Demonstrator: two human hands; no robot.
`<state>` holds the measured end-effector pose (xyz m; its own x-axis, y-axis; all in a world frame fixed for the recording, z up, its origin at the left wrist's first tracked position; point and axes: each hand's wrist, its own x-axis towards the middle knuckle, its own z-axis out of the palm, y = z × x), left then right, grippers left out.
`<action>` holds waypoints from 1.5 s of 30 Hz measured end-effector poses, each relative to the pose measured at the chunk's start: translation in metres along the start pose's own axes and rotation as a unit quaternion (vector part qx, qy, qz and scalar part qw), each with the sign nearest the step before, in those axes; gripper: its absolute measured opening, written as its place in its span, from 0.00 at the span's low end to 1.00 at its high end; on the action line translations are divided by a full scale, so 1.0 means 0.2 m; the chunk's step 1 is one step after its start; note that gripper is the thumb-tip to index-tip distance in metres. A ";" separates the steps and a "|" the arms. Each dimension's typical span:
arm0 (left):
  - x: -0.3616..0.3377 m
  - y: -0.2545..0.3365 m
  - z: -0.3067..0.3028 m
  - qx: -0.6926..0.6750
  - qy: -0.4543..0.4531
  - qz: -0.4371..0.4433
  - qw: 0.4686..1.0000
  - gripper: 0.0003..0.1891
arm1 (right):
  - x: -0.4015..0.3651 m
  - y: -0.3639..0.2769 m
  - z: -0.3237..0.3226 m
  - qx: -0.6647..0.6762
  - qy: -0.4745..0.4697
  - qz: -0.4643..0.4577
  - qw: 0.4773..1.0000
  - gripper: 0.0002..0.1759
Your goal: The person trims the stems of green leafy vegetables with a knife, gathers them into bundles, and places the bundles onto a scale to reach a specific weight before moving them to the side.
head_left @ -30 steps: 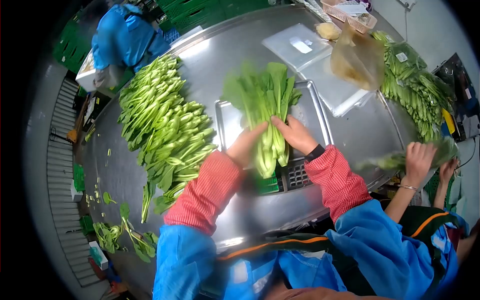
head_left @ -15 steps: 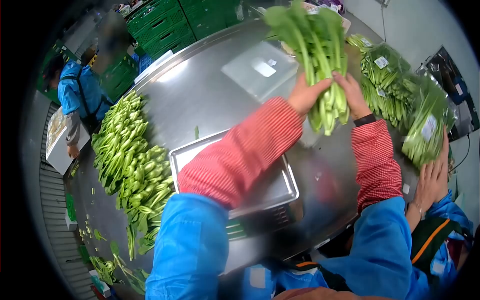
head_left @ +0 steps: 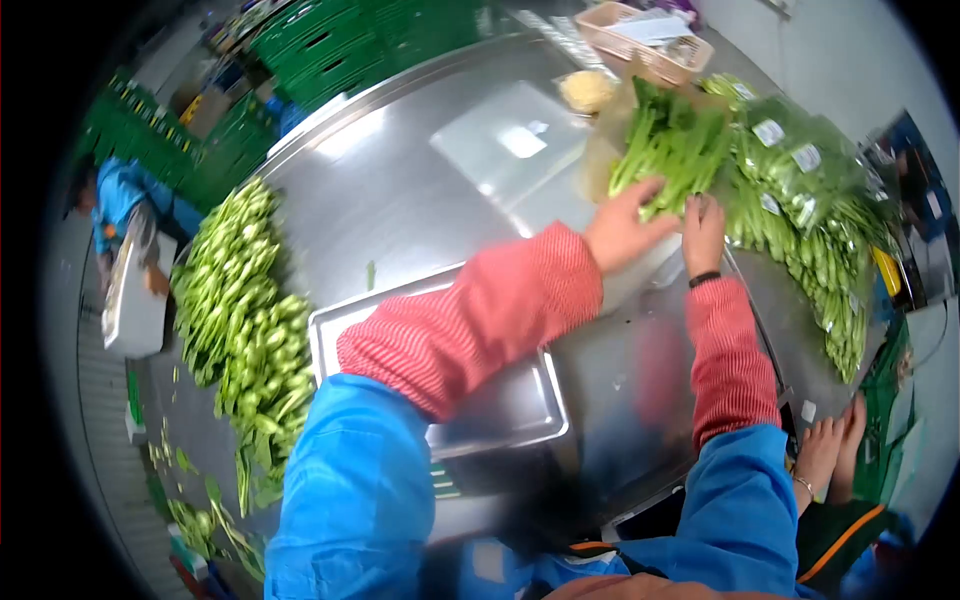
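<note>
It was a vegetable packing room: a long stainless-steel table [head_left: 400, 190], stacked green plastic crates [head_left: 330, 50], labelled bagged greens [head_left: 800, 170].

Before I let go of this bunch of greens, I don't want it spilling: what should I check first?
1. Left hand and right hand both on the bunch of greens: ok.
2. Leaves inside the plastic bag: cannot tell, blurred.
3. Stem ends gathered: cannot tell, the hands cover them.
4. Bunch over the steel table, not past its edge: ok.
5. Co-worker's hand away from the bunch: ok, it is down at the table's near edge.
</note>
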<state>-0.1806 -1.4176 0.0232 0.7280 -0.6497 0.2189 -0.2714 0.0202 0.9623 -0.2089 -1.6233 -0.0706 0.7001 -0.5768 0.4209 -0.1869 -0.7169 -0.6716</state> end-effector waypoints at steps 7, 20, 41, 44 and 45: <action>-1.19 0.61 -0.28 -0.097 -0.028 -0.027 0.994 0.16 | -0.65 -1.02 -0.13 0.191 -0.222 -0.115 0.949 0.13; -2.92 0.46 -0.62 -0.268 0.519 -0.235 0.777 0.13 | -1.71 -2.21 0.10 0.208 -0.428 -0.414 0.776 0.19; -3.00 0.16 -1.68 -0.570 0.531 -0.135 0.613 0.44 | -2.08 -3.08 1.00 -0.232 -0.546 -0.373 0.714 0.51; -2.96 0.21 -1.73 -0.562 0.514 -0.150 0.630 0.49 | -2.08 -3.09 1.13 -0.215 -0.588 -0.355 0.694 0.51; -2.94 0.23 -1.75 -0.565 0.521 -0.166 0.617 0.50 | -2.09 -3.10 1.11 -0.224 -0.589 -0.368 0.684 0.51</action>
<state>-0.4006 -0.7690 -0.0054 0.7951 0.0699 -0.6025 0.1854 0.9178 0.3511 -0.2326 -0.8502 0.0338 0.7384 0.5314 -0.4153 0.5072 -0.8434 -0.1773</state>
